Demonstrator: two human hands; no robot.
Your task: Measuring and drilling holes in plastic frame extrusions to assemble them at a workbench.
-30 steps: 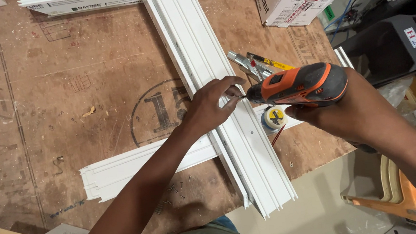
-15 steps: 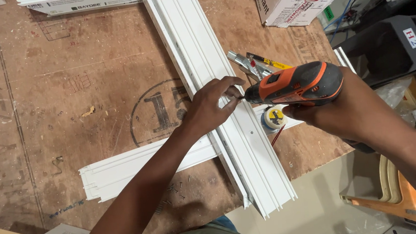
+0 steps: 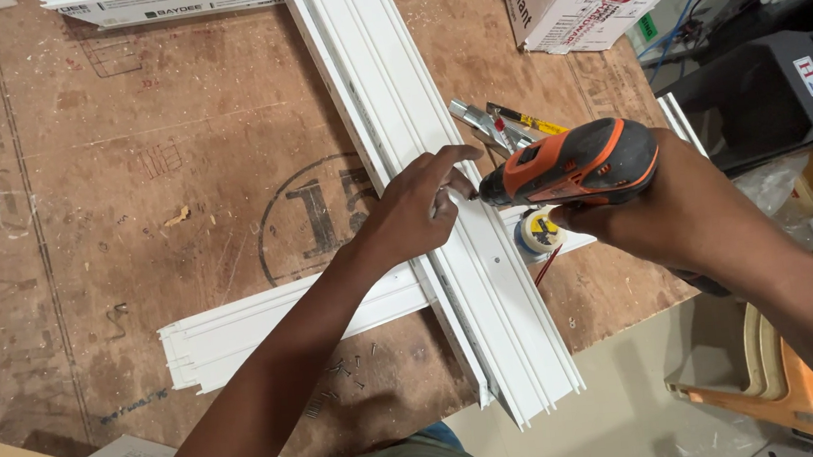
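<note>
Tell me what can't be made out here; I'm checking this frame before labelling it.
Head view only:
- Drill tip: hidden behind the left hand fingers.
- Whatever the fingers pinch: too small to tell.
- Long white profile: far end cut off by the top edge.
- Loose screws: too small to count.
- Right hand: grip hidden under the drill.

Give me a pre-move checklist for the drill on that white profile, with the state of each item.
1. Right hand has the drill in a full grip: ok.
2. Drill tip meets the long white profile by the left fingers: ok.
3. Left hand steadies the profile: ok.
4. Fingers away from the bit: not ok, they sit right beside it.
5. Screw seated on the bit: cannot tell, hidden by the fingers.
6. Profile lies flat across the second profile on the table: ok.
</note>
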